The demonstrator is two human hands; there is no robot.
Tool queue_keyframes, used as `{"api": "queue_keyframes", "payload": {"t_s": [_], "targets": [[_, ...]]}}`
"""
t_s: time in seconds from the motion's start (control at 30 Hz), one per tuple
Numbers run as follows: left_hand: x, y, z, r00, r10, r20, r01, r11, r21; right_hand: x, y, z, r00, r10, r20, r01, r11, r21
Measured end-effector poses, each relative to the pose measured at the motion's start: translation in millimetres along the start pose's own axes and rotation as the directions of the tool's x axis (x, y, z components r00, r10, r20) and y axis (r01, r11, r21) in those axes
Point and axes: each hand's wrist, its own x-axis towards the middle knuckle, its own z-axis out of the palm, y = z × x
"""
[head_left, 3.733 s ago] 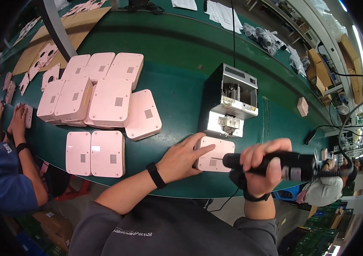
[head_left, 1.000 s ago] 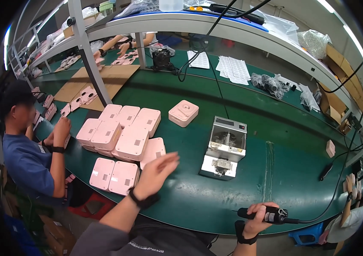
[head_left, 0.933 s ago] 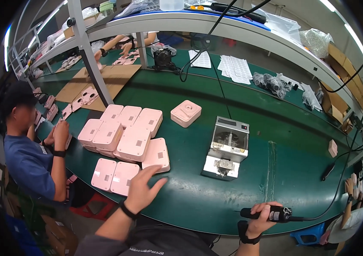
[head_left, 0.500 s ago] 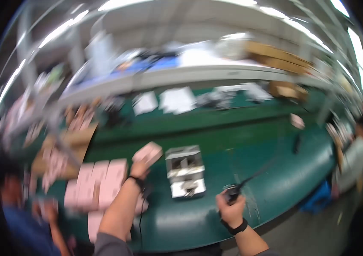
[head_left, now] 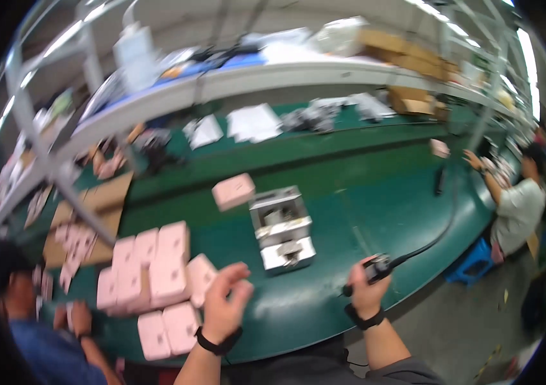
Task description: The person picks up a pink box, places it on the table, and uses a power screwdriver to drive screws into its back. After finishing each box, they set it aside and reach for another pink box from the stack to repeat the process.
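My left hand is raised over the near part of the green table, its fingers apart and holding nothing. Close beside it leans a pink box at the edge of a group of stacked pink boxes. My right hand grips a black corded handheld device; its exact kind is not clear. Between and beyond my hands stands a grey and white metal fixture with an open compartment. A single pink box rests on the table just left of the fixture's far end.
A co-worker in blue handles something small at the left; another in a light shirt sits at the far right near a blue stool. White papers lie below a long shelf. Cardboard lies at left.
My left hand has let go of the pink box, which now sits on the table, and has drawn back toward me. The right hand still holds the corded device, now turned somewhat.
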Motion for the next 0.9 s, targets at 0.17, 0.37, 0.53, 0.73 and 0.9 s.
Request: {"api": "queue_keyframes", "payload": {"t_s": [0.17, 0.37, 0.53, 0.73, 0.9], "targets": [[-117.7, -2.8, -28.5, 0.977, 0.035, -0.212, 0.157, 0.557, 0.815, 15.9, -15.7, 17.3, 0.995, 0.015, 0.096, -0.012, 1.0, -0.029], [-161.5, -33.1, -50.8, 0.955, -0.031, -0.293, 0.282, 0.39, 0.877, 16.5, -9.5, 21.4, 0.994, 0.037, 0.105, -0.03, 0.997, -0.075], [-182.6, -54.9, -66.9, 1.0, 0.008, -0.003, -0.001, 0.466, 0.885, 22.6, -8.1, 11.1, 0.989, 0.033, 0.147, -0.043, 0.997, 0.064], [-166.4, -39.2, -64.2, 0.981, -0.022, -0.191, 0.173, 0.536, 0.826, 34.2, -18.1, 11.0, 0.957, 0.146, 0.252, -0.168, 0.984, 0.065], [-166.4, -40.5, -64.2, 0.996, -0.057, -0.072, 0.091, 0.582, 0.808, 37.5, -34.6, 21.2, 0.94, 0.114, 0.323, -0.141, 0.988, 0.063]]}}
